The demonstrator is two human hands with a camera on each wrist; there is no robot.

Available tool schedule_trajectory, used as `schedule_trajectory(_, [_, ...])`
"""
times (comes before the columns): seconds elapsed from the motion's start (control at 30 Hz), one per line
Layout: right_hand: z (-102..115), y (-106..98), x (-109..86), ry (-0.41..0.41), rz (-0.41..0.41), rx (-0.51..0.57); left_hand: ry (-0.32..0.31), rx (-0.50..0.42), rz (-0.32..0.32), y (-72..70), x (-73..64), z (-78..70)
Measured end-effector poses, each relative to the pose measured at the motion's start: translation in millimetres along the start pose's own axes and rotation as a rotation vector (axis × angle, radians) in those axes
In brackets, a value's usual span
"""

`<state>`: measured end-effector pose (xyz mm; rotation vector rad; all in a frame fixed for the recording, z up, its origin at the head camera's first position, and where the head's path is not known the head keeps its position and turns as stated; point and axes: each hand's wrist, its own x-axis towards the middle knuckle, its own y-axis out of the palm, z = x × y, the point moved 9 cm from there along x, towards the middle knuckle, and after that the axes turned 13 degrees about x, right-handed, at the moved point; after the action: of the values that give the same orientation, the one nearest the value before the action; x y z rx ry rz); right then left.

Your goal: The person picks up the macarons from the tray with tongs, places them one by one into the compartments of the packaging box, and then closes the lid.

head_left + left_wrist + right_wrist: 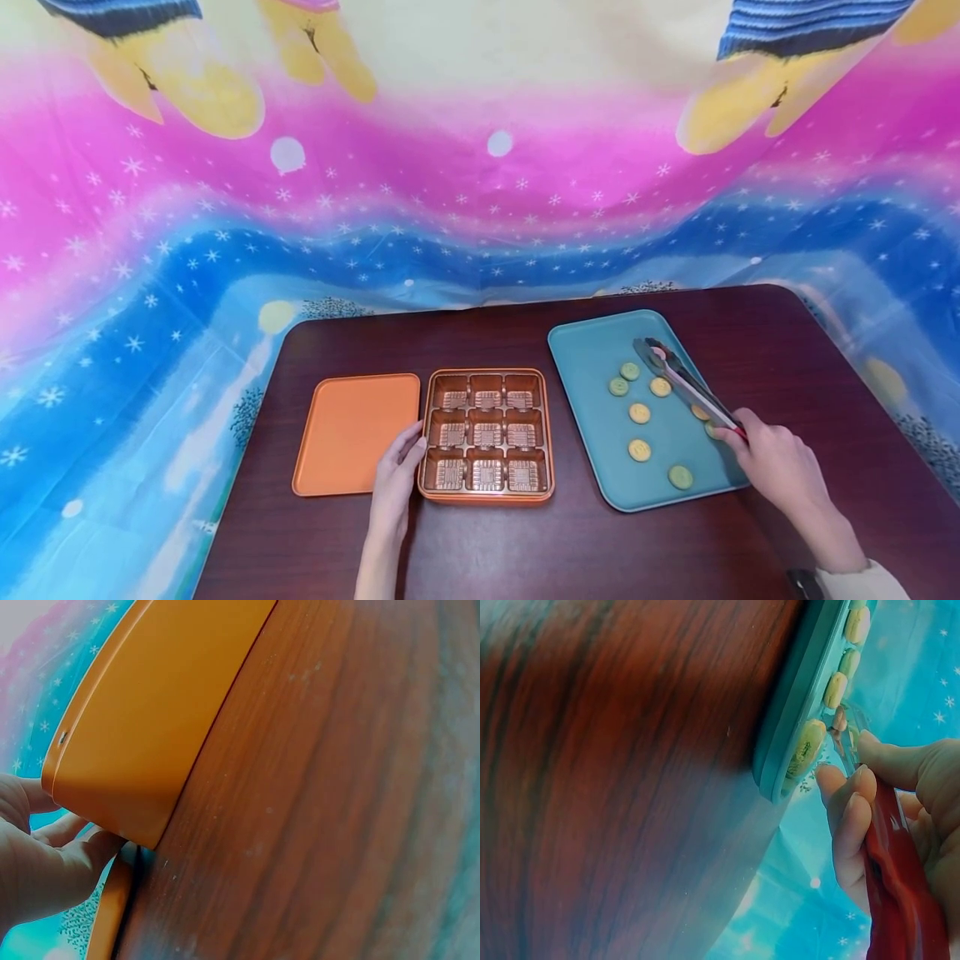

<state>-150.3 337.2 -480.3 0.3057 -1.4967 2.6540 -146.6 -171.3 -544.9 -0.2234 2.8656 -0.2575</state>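
My left hand (397, 479) rests against the left side of an orange square box (487, 500), fingers touching its edge. Inside the box is a shiny brown insert (487, 436) with several compartments. In the left wrist view, fingertips touch the corner of the orange box (142, 750). My right hand (776, 462) grips tongs (701, 392) with red handles (900, 877), their heads over the far right part of a teal tray (592, 417). A small pinkish round thing (658, 353) shows at the tong heads; whether they pinch it is unclear.
Several yellow biscuits (639, 450) and green biscuits (680, 477) lie on the teal tray, some partly behind the tongs and right hand. An orange lid-like square (356, 433) lies flat left of the box. A patterned cloth (480, 192) hangs behind the dark wooden table (495, 550).
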Motion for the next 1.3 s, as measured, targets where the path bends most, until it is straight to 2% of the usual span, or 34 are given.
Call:
schedule_trajectory(0.5, [1, 0, 0.1, -0.019, -0.012, -0.002, -0.003, -0.01, 0.001, -0.6, -0.2, 0.0])
schedule_trajectory(1.3, [21, -8, 3.8, -0.079, -0.049, 0.009, -0.007, -0.009, -0.004, -1.8, 1.4, 1.4])
